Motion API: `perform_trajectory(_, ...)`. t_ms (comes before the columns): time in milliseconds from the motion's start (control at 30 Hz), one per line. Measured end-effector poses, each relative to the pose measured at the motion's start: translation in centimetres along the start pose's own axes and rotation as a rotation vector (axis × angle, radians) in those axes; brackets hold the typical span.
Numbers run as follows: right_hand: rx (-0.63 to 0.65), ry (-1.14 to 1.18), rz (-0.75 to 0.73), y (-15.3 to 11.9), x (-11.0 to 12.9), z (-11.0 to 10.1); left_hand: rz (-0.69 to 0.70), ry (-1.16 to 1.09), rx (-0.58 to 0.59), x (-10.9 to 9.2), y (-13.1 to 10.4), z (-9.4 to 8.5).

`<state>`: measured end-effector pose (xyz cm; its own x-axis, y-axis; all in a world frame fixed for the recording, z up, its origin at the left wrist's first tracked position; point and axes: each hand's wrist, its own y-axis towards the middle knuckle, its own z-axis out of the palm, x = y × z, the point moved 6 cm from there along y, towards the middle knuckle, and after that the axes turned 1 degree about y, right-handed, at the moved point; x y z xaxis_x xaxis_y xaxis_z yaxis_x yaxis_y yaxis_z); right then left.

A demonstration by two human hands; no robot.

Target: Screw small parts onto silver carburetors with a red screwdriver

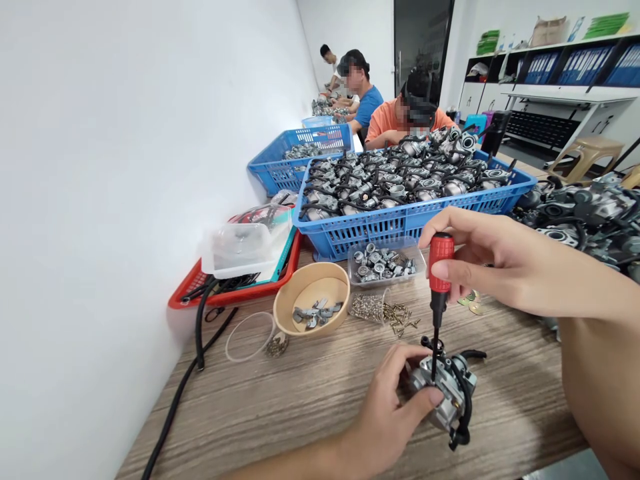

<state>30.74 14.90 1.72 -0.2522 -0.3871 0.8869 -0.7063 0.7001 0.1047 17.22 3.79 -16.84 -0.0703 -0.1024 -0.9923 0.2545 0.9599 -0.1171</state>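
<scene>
My right hand (480,263) is closed around the red and black handle of a screwdriver (441,267), which stands almost upright. Its dark shaft points down into a metal carburetor (450,393), where the tip is hard to make out. With fingers and thumb on the carburetor's left side, my left hand (390,407) grips it on the wooden table. A black rubber hose curves down the carburetor's right side. Just beyond lie brass screws (400,317), spilling from a tipped clear cup (367,305).
A cream bowl (285,303) of metal pieces and a clear tray (353,267) of small parts stand behind. Farther back are a red basket (177,293) and a blue crate (350,233) full of carburetors. More carburetors (595,207) are heaped at right. Several people sit beyond.
</scene>
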Motion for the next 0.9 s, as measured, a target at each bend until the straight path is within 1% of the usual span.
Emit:
perform_trajectory(167,-0.072,-0.339,-0.116,-0.8,1.2,-0.4,0.004,-0.018,-0.001,0.0,0.1,0.0)
perform_trajectory(233,-0.035,-0.385,-0.161,-1.0,1.8,0.0,0.003,-0.019,0.001,-0.1,0.1,0.0)
perform_trajectory(333,0.03,-0.331,-0.216,-0.8,2.4,0.8,-0.005,-0.017,-0.001,-0.1,0.0,0.0)
perform_trajectory(400,-0.007,-0.345,-0.222,-0.6,2.3,0.8,-0.012,-0.017,-0.003,0.0,0.0,0.0)
perform_trajectory(500,-0.081,-0.43,-0.225,-0.3,2.1,0.5,-0.015,-0.012,-0.006,0.1,-0.1,0.0)
perform_trajectory(533,-0.081,-0.43,-0.231,-0.3,2.0,0.5,-0.014,-0.011,-0.006,0.1,-0.1,0.0)
perform_trajectory(633,-0.026,-0.364,-0.24,-0.3,1.9,0.7,-0.008,-0.011,-0.007,0.1,-0.1,0.0)
perform_trajectory(767,-0.085,-0.38,-0.251,-0.3,2.1,0.4,-0.002,-0.015,-0.02,0.0,-0.2,-0.1)
perform_trajectory(900,-0.036,-0.301,-0.268,-0.3,2.1,0.6,0.007,-0.015,-0.021,0.0,-0.3,-0.1)
